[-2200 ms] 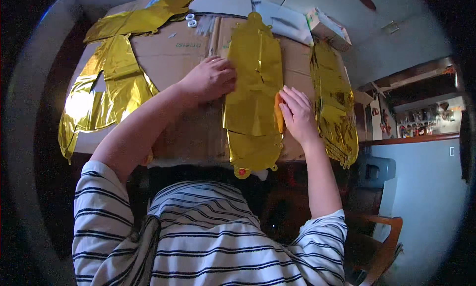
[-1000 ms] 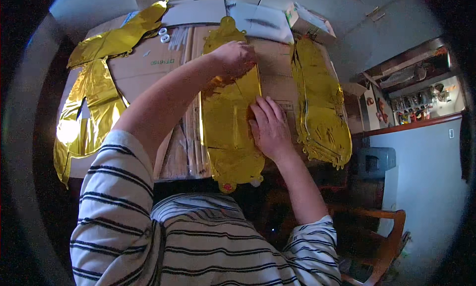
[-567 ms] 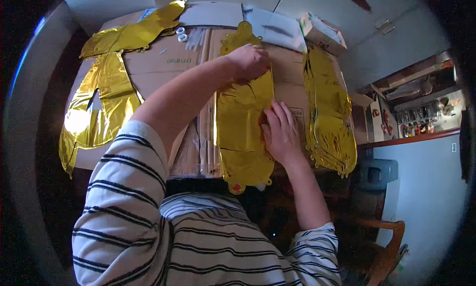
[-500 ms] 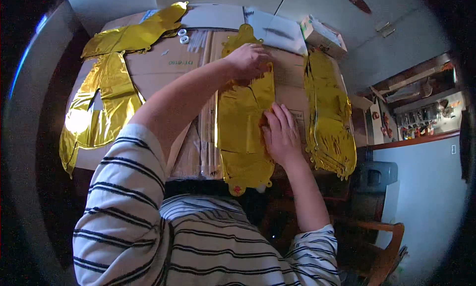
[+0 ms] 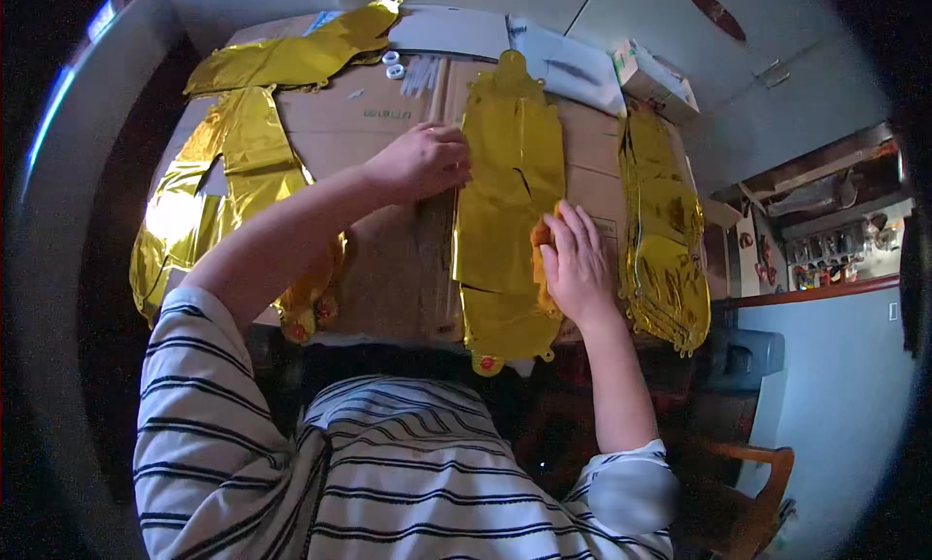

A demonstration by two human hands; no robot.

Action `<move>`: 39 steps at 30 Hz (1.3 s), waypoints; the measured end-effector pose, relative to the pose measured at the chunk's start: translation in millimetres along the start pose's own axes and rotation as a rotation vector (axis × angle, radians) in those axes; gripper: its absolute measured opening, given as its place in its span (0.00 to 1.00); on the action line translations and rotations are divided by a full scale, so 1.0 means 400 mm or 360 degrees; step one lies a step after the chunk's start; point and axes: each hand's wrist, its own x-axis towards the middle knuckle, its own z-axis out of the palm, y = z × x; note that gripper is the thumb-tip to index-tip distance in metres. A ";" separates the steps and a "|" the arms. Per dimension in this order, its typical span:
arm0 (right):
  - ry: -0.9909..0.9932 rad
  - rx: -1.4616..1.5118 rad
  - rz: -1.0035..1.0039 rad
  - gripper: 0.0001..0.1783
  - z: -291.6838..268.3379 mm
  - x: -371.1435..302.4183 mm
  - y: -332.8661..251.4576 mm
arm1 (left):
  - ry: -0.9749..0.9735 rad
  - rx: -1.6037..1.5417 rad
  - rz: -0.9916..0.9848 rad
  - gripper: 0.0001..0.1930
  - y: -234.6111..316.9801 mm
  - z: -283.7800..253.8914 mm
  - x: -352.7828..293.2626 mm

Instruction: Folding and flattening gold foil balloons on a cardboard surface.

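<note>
A long, flat gold foil balloon (image 5: pixel 510 230), creased across and with tabbed edges, lies lengthwise on flattened cardboard before me. Along its upper left edge, my left hand (image 5: pixel 422 162) has its fingers curled in a pinch over the foil; the fingertips are partly hidden. My right hand (image 5: pixel 581 269) rests at the foil's right edge with fingers stretched out and thumb apart. Beneath my left forearm, another gold foil piece (image 5: pixel 309 303) shows only its near end. More gold foil (image 5: pixel 257 148) spreads at the left.
A stack of gold foil balloons (image 5: pixel 665 230) lies along the right side. Another gold foil piece (image 5: pixel 291 60) is at the far left. White tape rolls (image 5: pixel 393 71), clear strips (image 5: pixel 421 75) and an open box (image 5: pixel 655 80) stand at the back. A wooden chair (image 5: pixel 767 482) is lower right.
My left hand has moved left and nearer, off the foil's upper part to its left edge. My right hand stays at the right edge. The whole view has shifted slightly.
</note>
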 end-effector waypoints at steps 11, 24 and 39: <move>0.0062 0.0401 0.0106 0.23 -0.004 0.000 0.025 | 0.0111 -0.0057 -0.0039 0.14 0.011 0.008 0.000; 0.0049 0.0258 -0.0189 0.19 -0.005 0.110 -0.243 | 0.0066 0.0062 -0.0008 0.19 0.006 0.007 -0.011; -0.0146 -0.0184 -0.0163 0.31 0.068 -0.009 -0.319 | 0.0020 0.0083 -0.0006 0.19 -0.018 0.002 -0.013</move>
